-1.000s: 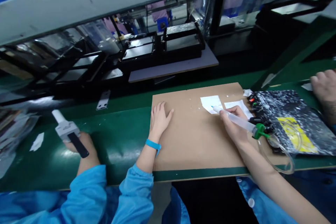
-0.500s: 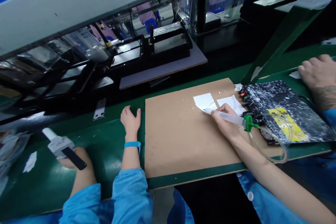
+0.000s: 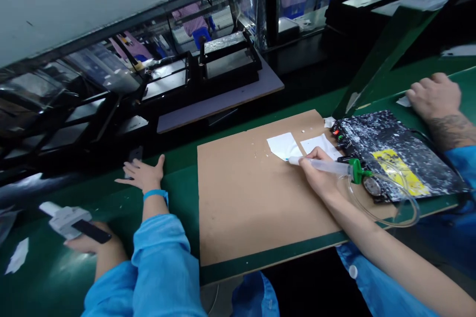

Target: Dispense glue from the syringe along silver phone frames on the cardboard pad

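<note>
- syringe (image 3: 323, 165) lies gripped in the right hand (image 3: 316, 176), low and nearly flat over the brown board (image 3: 245, 198); held like a pen, probably for control of the tip
- syringe looks clear-bodied, pale fill inside, blue-tinted tip resting at the edge of a white paper slip (image 3: 284, 146); green fitting (image 3: 357, 172) at the back end, clear tube (image 3: 386, 208) looping off it toward the table edge
- second white slip (image 3: 322, 143) just beside the first, partly under the right hand's fingers; both sit at the far right of the board, near the tip
- left hand (image 3: 143, 174) empty, fingers spread wide, palm down on the green table (image 3: 178, 193) left of the board, reaching toward a small dark plate (image 3: 134, 154); blue band (image 3: 156, 194) on the wrist
- black speckled unit (image 3: 394, 148) with a yellow label lies right of the board, red and green buttons on its near end; likely the box the tube runs to, cannot tell the joint
- co-worker's hand (image 3: 80, 240) at far left holds a grey tool (image 3: 69, 220); another person's hand (image 3: 433, 96) rests on the table at far right
- black frames (image 3: 228, 62) stand on the rack behind
</note>
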Motion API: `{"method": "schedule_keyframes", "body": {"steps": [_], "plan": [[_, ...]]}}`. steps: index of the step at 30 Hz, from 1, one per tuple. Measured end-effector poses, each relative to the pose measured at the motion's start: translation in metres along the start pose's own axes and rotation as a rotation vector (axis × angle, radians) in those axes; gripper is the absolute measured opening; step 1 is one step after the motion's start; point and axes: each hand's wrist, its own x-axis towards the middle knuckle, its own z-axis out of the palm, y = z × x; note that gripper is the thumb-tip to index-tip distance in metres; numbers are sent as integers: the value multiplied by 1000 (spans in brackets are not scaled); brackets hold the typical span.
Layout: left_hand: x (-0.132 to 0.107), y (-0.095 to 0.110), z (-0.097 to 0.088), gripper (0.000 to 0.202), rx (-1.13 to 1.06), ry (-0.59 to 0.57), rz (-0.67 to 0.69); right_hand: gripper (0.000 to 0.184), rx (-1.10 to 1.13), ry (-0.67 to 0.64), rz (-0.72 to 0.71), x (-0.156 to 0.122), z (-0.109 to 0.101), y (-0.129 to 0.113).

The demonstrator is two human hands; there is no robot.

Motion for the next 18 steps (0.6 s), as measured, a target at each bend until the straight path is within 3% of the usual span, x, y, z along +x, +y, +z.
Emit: {"method": "schedule_keyframes", "body": {"steps": [5, 8, 12, 18], "plan": [[17, -3, 6, 102, 14, -24, -68, 30, -37, -16, 8, -1, -2, -1], [18, -2, 8, 93, 4, -48, -115, 31, -78, -17, 62, -1, -3, -5], [14, 1, 3, 80, 20, -42, -146, 32, -132, -10, 142, 1, -4, -16], [-2, 5, -13, 80, 93, -90, -73, 25, -64, -7, 192, -6, -6, -42]]}}
